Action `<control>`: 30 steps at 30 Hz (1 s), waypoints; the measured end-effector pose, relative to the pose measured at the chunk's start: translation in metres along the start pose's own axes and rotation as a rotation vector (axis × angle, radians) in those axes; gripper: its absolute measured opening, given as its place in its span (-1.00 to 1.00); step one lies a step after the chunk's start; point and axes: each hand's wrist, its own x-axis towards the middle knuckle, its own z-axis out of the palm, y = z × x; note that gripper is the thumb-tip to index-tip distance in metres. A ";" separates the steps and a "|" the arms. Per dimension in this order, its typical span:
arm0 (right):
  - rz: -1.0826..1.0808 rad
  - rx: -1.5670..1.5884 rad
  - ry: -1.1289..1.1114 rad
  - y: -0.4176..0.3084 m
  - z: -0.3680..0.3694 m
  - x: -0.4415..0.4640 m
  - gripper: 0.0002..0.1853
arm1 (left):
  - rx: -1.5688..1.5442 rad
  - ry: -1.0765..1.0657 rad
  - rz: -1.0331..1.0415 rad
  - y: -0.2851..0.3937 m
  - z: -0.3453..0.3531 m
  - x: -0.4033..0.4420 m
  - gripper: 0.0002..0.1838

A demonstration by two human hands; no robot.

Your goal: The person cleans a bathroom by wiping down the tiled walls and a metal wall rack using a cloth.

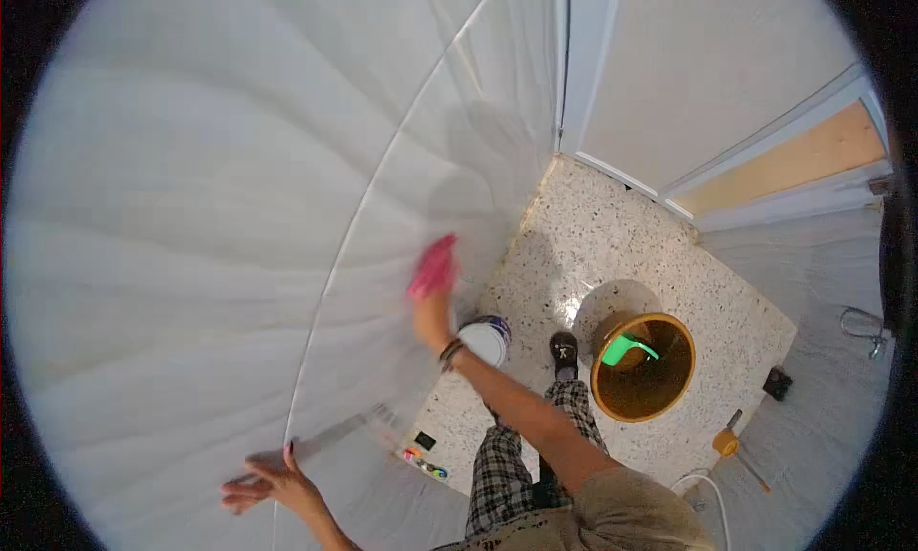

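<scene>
Wall: pale, glossy, faint wavy veining, one thin curved seam. Floor: speckled, stone-like, reflecting light. Door: flat pale panel, top cut off. Tub: round, orange-brown rim, on the floor right of the legs; contents dark, hard to make out. White pail: rounded, partly hidden by the right forearm.

Left hand: released, fingers spread, nothing seen in it, at the wall; contact cannot be told.

Cloth: pink, soft, bunched, at the wall, above and left of the pail in view. Long axis slants; narrow end points up and right, toward the door side. Edges motion-blurred; whether it is pressed flat cannot be told.

Right hand: grasping the cloth, fingers mostly hidden by it, blurred. Scoop: green, smooth, inside the tub, handle pointing right.
</scene>
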 end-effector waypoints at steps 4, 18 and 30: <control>0.193 0.203 0.228 -0.013 -0.043 0.165 -0.47 | 0.096 -0.085 0.033 0.001 -0.001 0.004 -0.01; 0.454 0.187 0.383 -0.020 -0.055 0.217 -0.50 | 0.057 -0.221 0.561 0.208 0.026 0.103 -0.37; 0.114 0.111 0.429 0.036 -0.073 0.291 -0.55 | -0.236 -0.288 0.634 0.281 0.028 0.134 -0.45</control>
